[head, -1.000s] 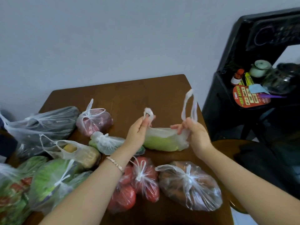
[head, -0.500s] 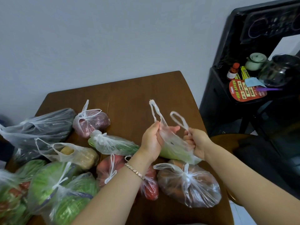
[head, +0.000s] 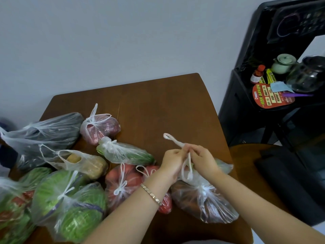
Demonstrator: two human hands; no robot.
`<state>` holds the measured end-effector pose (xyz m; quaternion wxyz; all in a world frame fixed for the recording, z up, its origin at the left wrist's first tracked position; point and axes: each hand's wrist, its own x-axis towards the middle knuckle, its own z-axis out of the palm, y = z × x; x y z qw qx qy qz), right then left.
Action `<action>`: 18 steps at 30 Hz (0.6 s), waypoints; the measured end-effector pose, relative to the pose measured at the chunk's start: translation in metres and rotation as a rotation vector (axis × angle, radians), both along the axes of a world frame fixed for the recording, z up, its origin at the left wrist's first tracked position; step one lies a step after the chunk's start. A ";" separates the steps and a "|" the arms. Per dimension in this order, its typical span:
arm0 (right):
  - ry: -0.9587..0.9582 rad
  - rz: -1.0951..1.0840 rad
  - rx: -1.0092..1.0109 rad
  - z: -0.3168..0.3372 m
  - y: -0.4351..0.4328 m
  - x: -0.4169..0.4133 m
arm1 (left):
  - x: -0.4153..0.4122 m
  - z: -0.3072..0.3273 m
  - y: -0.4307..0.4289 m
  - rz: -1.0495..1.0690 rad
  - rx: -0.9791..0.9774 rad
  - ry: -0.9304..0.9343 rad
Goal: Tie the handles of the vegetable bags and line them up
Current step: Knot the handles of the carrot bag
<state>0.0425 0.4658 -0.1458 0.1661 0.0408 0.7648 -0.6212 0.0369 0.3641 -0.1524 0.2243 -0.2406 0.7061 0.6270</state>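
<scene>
My left hand (head: 171, 160) and my right hand (head: 202, 160) meet above the table's right side and pinch the two white handles (head: 173, 140) of a clear bag holding a green vegetable (head: 224, 167). One handle loop sticks up to the left, the other hangs down between my hands. The bag itself is mostly hidden behind my right hand. In front lie tied bags: brown vegetables (head: 204, 201) and tomatoes (head: 123, 184). A tied cucumber bag (head: 124, 153) and a tied purple onion bag (head: 100, 126) lie further left.
The brown wooden table (head: 158, 106) also carries a potato bag with loose handles (head: 82, 162), a dark bag (head: 45, 132) and green cabbage bags (head: 70, 205) at the left. A black rack (head: 263, 85) with jars and a bottle stands right of the table.
My hands have come together and lowered toward the table. The two handles, held apart before, are now crossed between my fingers.
</scene>
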 end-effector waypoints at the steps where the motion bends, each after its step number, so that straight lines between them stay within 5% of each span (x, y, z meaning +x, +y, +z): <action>1: 0.037 0.068 0.035 0.000 0.001 0.001 | 0.001 0.000 0.000 0.019 0.012 -0.017; 5: 0.130 0.249 0.185 -0.013 0.010 0.009 | -0.004 0.002 0.000 0.155 0.276 -0.105; 10: 0.317 0.135 0.155 -0.022 0.016 0.015 | -0.004 0.006 -0.004 0.204 0.485 -0.161; 14: 0.295 -0.030 0.129 -0.017 0.013 0.012 | 0.002 0.006 0.002 0.095 0.254 -0.109; 18: -0.256 -0.326 -0.159 -0.010 0.015 -0.004 | 0.010 0.000 0.003 -0.095 -0.100 0.299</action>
